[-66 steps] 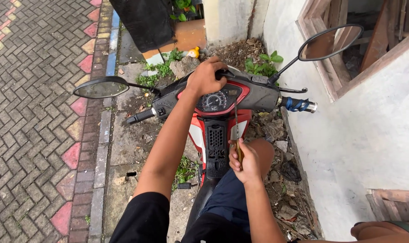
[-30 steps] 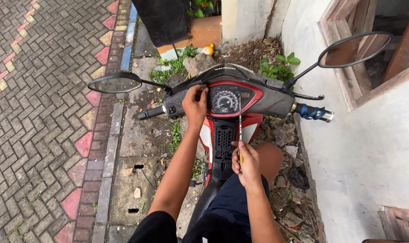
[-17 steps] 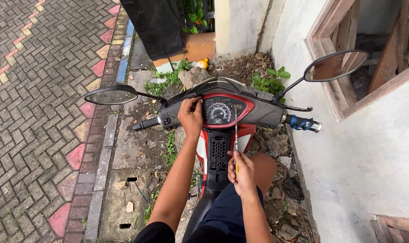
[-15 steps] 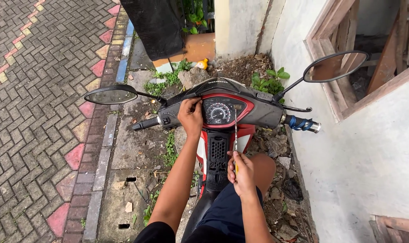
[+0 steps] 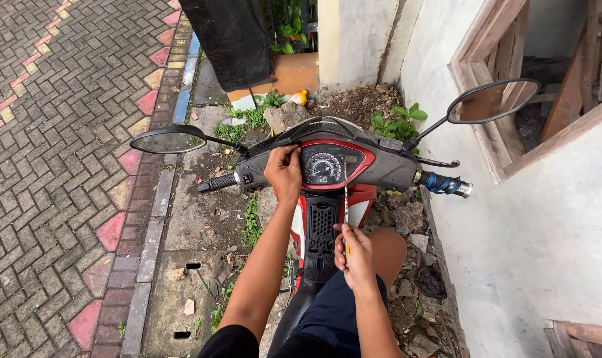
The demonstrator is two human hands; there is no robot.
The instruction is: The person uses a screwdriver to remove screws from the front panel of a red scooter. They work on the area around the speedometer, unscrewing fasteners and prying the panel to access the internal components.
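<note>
The person sits astride a scooter parked between a brick pavement and a white wall. The left hand rests on the handlebar cover, just left of the round gauge, fingers curled over its top edge. The right hand is closed around the yellow handle of a long screwdriver, held upright above the lap; its thin shaft rises in front of the red front panel, and the tip reaches the lower right edge of the gauge. Whether the tip touches cannot be told. The two hands are well apart. Two mirrors stick out on either side, and a blue grip ends the right bar. Dry leaves and weeds lie beside the wall.
</note>
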